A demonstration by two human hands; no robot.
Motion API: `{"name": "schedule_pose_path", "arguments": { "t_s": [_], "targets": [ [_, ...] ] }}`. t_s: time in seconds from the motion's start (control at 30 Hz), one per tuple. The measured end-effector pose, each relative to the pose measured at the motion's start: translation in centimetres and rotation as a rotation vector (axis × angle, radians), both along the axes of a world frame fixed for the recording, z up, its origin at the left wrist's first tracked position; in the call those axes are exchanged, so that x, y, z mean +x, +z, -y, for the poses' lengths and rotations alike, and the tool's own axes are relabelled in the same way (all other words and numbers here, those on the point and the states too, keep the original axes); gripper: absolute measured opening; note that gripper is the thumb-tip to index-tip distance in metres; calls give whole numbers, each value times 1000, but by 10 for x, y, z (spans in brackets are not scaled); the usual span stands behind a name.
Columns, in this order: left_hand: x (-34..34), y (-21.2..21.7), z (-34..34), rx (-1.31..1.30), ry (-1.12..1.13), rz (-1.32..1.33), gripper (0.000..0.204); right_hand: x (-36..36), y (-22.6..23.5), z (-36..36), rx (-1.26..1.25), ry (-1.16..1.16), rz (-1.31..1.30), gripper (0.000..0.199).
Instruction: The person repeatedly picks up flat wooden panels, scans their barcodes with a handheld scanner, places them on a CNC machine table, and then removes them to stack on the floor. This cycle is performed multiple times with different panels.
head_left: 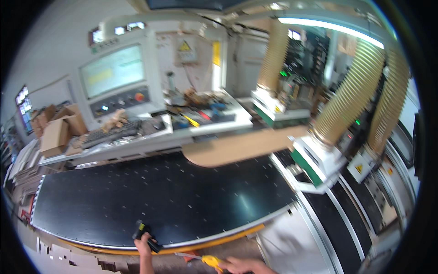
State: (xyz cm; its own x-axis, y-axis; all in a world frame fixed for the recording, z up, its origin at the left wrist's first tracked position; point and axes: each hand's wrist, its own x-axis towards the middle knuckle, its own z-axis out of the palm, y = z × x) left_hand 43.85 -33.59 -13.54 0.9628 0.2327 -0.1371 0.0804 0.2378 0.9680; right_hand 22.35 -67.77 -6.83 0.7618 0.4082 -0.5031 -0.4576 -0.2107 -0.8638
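So, starting at the left hand (145,245): its grip is closed around a small black handheld tool (142,233) with a bit of yellow on it, could be a scanner or a remote, too small to say for sure. The tool's long axis tilts up and to the left from the fingers, and the far end sits right over the near rim of the big black machine bed (164,196), touching it or just above it, can't tell which.

Just to the right of that grip and a bit lower, the right hand (246,265) is wrapped around a yellow-handled tool (211,261). It lies nearly flat, with the long axis pointing left toward the left hand, and a thin pale blade or shaft sticks out that way. The tip ends close to the left wrist, not touching as far as I can see. So both grips are closed, and neither is empty.

Further out from both hands, the black bed runs away with an orange strip (228,239) along its near edge. A curved wooden panel (237,147) lies at the far side, well apart from either grip. Beyond that there's a control console with a screen (114,69), and ribbed dust hoses (351,98) hang off to the right.
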Motion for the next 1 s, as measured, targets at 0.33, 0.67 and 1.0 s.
{"name": "schedule_pose_path", "arguments": {
  "t_s": [0.33,0.67,1.0],
  "targets": [
    [-2,11,2,79,3,-73,25,-6,-30,57,-283,-754,23,45],
    [3,-5,0,133,28,-57,30,-19,-42,65,-285,-973,151,50],
    [-2,3,1,22,30,-120,27,-31,5,32,70,-331,-11,46]
  ]
}}
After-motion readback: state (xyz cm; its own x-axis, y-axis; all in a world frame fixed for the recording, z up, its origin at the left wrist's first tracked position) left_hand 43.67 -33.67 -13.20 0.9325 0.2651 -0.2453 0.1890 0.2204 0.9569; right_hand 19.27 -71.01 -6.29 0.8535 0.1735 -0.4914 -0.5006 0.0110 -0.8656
